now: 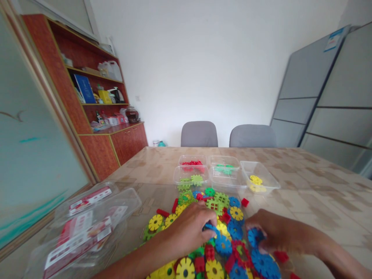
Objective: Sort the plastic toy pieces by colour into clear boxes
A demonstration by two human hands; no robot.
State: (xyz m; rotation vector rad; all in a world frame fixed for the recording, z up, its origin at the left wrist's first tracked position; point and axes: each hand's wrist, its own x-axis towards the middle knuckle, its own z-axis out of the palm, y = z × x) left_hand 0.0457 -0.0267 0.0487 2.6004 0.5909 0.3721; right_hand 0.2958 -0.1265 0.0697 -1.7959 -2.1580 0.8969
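Observation:
My left hand [193,223] reaches over a pile of plastic building pieces, its thumb and fingers closed on a blue notched disc [211,228]. On the pile's right side, my right hand [269,232] grips another blue notched disc [253,237] by its edge. Just below that hand lies a larger blue disc [265,264]. Yellow discs [186,268], red blocks [209,252] and light green square pieces [216,204] lie mixed between and around both hands. My left hand and forearm hide part of the pile.
Behind the pile stand clear plastic boxes: one with red pieces [192,164], one with green pieces [224,169], one with light green pieces [196,179], and one with yellow discs [256,180]. Clear lids [130,197] with printed labels are stacked at left. Two grey chairs [199,133] stand beyond the table.

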